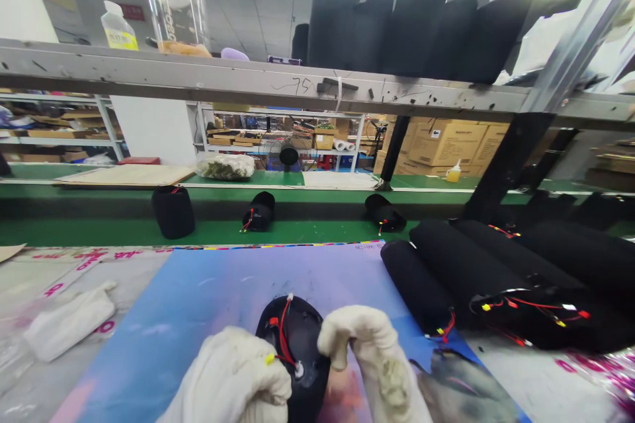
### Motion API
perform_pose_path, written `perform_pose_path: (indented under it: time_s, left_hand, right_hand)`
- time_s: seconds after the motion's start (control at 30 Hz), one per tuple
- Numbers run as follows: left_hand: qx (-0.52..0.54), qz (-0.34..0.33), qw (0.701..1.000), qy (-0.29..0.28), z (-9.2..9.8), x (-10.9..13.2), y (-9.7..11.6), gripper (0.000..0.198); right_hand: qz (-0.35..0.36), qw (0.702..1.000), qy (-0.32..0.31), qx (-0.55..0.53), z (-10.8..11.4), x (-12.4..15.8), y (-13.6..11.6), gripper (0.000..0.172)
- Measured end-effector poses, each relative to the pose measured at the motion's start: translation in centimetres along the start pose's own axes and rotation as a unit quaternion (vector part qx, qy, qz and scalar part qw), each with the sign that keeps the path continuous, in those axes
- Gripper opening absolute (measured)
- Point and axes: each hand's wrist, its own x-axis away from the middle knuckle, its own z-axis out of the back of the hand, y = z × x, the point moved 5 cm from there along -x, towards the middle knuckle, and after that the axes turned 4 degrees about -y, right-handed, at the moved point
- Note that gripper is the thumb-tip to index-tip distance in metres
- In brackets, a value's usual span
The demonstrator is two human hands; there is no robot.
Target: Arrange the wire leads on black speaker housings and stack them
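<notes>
My left hand (231,377) and my right hand (372,357), both in thick off-white cotton gloves, are at the bottom of the view. Between them stands a black oval cap (297,337), tilted up on a blue-violet printed sheet (198,291). Red wires (282,337) run across its face to a small white fitting, and a yellow-tipped wire end sits by my left glove. My left hand holds its lower left side. My right hand curls over its right rim. The cap's lower part is hidden behind the gloves.
Black fabric-covered rolls (476,277) with red and yellow wires lie stacked at the right. A white cloth (69,320) lies at the left. Several small black cylinders stand on a green conveyor belt (99,232) beyond the sheet, under a metal shelf beam (198,76).
</notes>
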Motion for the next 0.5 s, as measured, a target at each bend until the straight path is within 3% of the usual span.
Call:
perform_pose_path:
  time_s: [0.07,0.17,0.23,0.3,0.37,0.43,0.5]
  left_hand:
    - [-0.032,-0.025,0.999,0.03,0.7,-0.5,0.1,0.024]
    - [0.023,-0.027,0.999,0.01,0.6,-0.5,0.2,0.026]
    - [0.062,0.017,0.998,0.008,0.6,-0.4,-0.3,0.027]
    - [0.059,0.029,0.998,0.004,0.5,-0.5,-0.6,0.027]
    - [0.055,-0.009,0.998,-0.012,0.2,-0.4,-0.6,0.03]
    - [0.107,-0.016,0.994,-0.01,0.1,0.2,-0.9,0.025]
    - [0.194,0.035,0.98,0.023,0.1,1.2,-1.5,0.011]
  right_hand:
    - [0.016,0.999,-0.018,-0.039,0.7,0.0,0.0,0.031]
    - [0.124,0.983,-0.093,0.094,-0.4,0.5,-0.4,0.011]
    - [0.155,0.967,-0.099,0.178,-1.4,0.7,-0.4,0.021]
    - [0.132,0.966,-0.066,0.214,-1.7,0.3,-0.2,0.026]
    - [0.112,0.971,-0.085,0.193,-1.8,-0.1,0.0,0.023]
    - [0.097,0.983,-0.114,0.102,-1.6,-0.1,0.2,0.009]
    - [0.044,0.998,-0.048,-0.025,-0.5,0.3,0.9,0.019]
